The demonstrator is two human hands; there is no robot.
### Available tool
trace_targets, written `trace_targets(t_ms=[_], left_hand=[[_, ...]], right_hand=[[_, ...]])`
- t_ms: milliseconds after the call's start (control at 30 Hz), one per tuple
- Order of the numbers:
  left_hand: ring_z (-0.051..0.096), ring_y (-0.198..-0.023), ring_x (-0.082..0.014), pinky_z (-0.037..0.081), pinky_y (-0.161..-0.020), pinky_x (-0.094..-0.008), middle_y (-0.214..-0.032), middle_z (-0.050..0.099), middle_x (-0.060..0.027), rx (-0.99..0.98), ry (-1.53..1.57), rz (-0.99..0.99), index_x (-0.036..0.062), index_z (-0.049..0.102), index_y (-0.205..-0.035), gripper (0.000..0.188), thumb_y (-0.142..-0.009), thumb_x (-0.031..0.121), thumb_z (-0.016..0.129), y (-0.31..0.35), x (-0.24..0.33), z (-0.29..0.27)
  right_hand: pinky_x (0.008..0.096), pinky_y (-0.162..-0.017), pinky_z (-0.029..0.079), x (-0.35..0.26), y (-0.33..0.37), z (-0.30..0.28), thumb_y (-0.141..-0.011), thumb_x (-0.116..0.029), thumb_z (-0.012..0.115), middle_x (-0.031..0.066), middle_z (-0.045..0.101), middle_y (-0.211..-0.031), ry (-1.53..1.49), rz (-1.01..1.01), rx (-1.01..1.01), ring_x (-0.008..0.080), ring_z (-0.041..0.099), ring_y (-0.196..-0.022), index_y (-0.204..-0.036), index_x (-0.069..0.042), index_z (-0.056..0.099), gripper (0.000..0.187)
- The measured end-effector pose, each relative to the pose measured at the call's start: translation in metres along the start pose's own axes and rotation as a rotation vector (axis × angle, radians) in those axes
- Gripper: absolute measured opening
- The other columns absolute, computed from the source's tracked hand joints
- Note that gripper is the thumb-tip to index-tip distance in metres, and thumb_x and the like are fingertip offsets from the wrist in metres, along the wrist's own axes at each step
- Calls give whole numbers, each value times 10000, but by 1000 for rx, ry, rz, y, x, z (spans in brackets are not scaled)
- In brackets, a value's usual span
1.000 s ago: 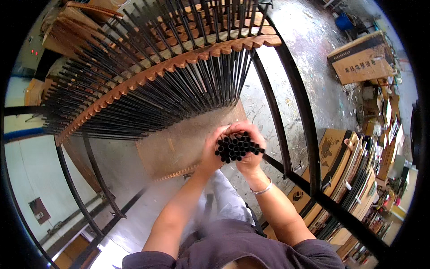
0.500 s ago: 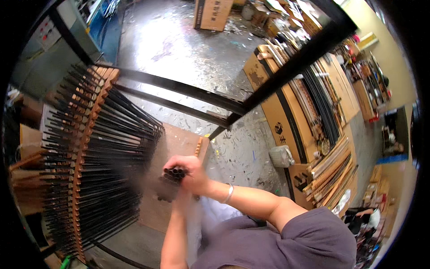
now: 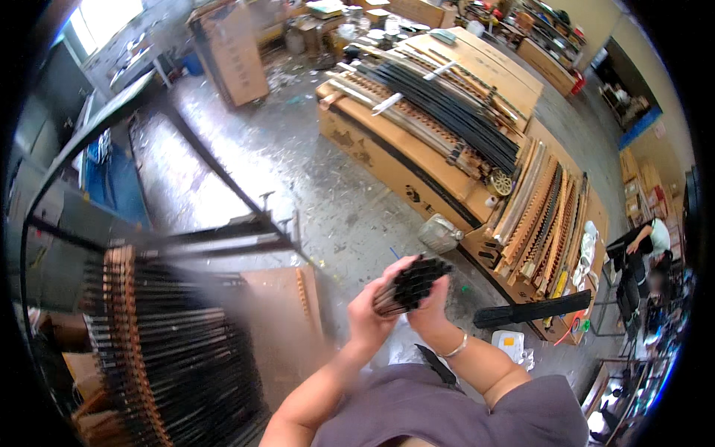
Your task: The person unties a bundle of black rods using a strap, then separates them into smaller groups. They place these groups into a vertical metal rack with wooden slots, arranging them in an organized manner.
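A thick bundle of thin black tubes is held upright in front of my body, its ends toward me. My left hand wraps round the bundle's left side. On the opposite side my right hand, below a silvery bracelet, grips the same bundle. To the left stands a rack with notched wooden strips, where many more black tubes lie in rows, partly blurred. A brown board lies beside these rows. The lower lengths of the held tubes are hidden by my hands.
A black metal frame rises at the left. On the right, a cardboard-covered table bears black rods, notched wooden strips and another black bundle at its near edge. A plastic jug stands beside it. Another person is at far right.
My view has swung to the right. Both hands have carried the tube bundle away from the rack, toward the table side, and the bundle now shows more of its ends.
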State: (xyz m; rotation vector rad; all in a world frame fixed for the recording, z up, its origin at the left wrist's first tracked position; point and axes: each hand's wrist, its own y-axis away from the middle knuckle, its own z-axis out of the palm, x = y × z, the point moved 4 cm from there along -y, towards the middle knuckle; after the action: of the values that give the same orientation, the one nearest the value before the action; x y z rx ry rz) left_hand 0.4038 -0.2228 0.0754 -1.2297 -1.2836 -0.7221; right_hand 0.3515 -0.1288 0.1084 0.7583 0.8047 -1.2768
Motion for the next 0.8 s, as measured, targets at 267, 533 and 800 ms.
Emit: trace_targets(t_ms=[267,533,800], left_hand=[[642,-830,-351,518,-721,-406,-887,656,-160,-404,-145,328,41,580,-1057,497,-587,36,741,-153,66,224],[646,-738,-280,504,-666,-376,-755,623,-133,-706,-468,677,10,529,-853,271,-643,79,686,-268,124,408],[682,-749,-255,534,-636,-351,-780,674,-73,-1024,-569,849,89,690,-762,93,-712,154,646,-340,84,572]], right_hand=[[343,-783,493,-170,-113,-171,-872,-400,542,102,603,-882,-35,-383,191,219,588,-825,-960,-65,551,347],[318,-759,481,-268,-221,-325,-945,-318,509,25,519,-719,-431,-709,384,161,534,-720,-871,-98,528,233],[397,-857,528,-244,-296,-477,-894,-370,586,54,657,-885,-449,-649,711,221,623,-882,-821,-117,625,266]])
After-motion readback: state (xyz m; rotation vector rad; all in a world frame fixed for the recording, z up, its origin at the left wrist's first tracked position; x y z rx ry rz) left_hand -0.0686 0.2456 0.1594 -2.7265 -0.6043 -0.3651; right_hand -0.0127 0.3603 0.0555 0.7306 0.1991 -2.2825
